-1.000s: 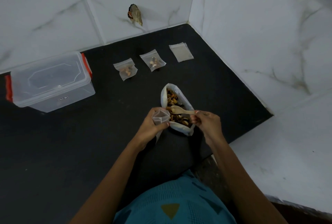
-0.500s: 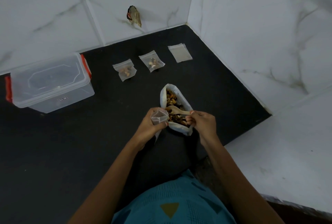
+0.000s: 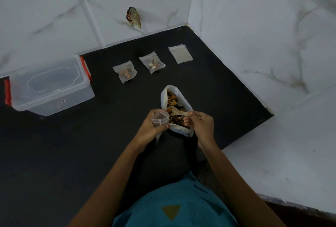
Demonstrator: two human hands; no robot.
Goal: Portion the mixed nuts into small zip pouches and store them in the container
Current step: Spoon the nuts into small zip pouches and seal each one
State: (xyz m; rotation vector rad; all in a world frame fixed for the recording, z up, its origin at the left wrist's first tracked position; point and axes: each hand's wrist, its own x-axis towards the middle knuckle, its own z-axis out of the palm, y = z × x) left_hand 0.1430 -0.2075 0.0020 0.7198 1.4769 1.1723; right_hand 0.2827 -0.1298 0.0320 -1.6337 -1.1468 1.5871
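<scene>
An open white bag of mixed nuts (image 3: 174, 103) lies on the black counter. My left hand (image 3: 151, 130) grips a small clear zip pouch (image 3: 159, 119) with its mouth held open, right beside the bag. My right hand (image 3: 199, 124) pinches the handle of a small wooden spoon (image 3: 177, 112); the spoon's bowl sits over the nuts, close to the pouch mouth. Two pouches with nuts inside (image 3: 125, 72) (image 3: 152, 62) lie flat further back. A short stack of empty pouches (image 3: 181, 54) lies to their right.
A clear plastic container (image 3: 49, 85) with red clips and its lid on stands at the left. White marble walls enclose the back and right of the black counter (image 3: 72, 144). A hole with debris (image 3: 133, 17) marks the back wall.
My right hand has brought the spoon leftwards across the bag towards the pouch mouth. My left hand and the pouch have barely moved.
</scene>
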